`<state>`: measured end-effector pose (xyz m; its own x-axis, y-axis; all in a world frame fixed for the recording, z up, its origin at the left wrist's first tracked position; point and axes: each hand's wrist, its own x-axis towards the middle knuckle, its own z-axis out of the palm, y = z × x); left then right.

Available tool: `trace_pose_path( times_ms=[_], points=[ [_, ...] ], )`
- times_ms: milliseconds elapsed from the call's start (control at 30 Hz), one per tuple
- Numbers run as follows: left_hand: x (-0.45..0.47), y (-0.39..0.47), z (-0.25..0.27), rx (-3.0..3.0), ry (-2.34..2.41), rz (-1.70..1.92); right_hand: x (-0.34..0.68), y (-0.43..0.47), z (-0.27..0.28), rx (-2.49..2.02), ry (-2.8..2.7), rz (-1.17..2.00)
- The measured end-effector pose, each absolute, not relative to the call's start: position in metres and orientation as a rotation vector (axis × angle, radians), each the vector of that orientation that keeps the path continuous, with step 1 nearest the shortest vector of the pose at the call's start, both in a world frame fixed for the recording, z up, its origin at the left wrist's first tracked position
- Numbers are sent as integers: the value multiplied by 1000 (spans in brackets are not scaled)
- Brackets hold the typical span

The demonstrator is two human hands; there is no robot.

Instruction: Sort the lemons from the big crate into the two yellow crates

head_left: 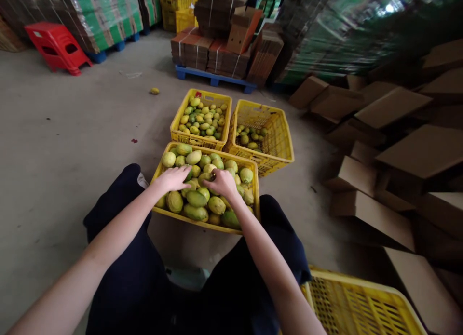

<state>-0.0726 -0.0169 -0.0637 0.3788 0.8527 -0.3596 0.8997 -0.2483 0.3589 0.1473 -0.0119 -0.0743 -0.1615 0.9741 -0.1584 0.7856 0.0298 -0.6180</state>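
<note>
A yellow plastic crate (207, 223) full of green-yellow lemons (196, 198) stands between my knees. Over the left part of the pile, my left hand (175, 178) reaches in with its fingers stretched out, touching the fruit and gripping none that I can see. My right hand (223, 184) is closed at the middle of the pile, thumb and fingers about a lemon (205, 179). Some fingertips are hidden among the fruit.
Beyond stand a second crate of lemons (201, 118) and a partly filled crate (277, 132). Another yellow crate (358, 301) is at my right. Cardboard boxes (387, 219) crowd the right side. A blue pallet (217, 78), a red stool (60, 46) and a loose lemon (155, 91) lie farther off.
</note>
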Motion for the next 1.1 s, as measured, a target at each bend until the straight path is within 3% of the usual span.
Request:
trace_pose_path(
  times_ms=[200,300,400,567,733,900,1100],
  points=[
    [-40,-21,-44,2004,1250,585,157,-29,-42,-1364,-1522,1145],
    [-34,-21,-39,1737,1276,862,166,-29,-40,-1197,-1187,1391],
    [-36,-16,-35,1297,1232,1054,174,-23,-46,-1272,-1160,1368],
    [-57,-5,-18,598,887,1217,170,-28,-63,-1496,-1816,1162],
    [-78,-2,-12,398,761,1315,151,-45,-88,-1532,-2392,1158],
    [-78,-2,-16,420,804,1230,140,-44,-108,-1526,-2469,1122],
    [-65,-10,-9,264,695,1119,139,-37,-98,-1475,-2173,1316]
  ],
)
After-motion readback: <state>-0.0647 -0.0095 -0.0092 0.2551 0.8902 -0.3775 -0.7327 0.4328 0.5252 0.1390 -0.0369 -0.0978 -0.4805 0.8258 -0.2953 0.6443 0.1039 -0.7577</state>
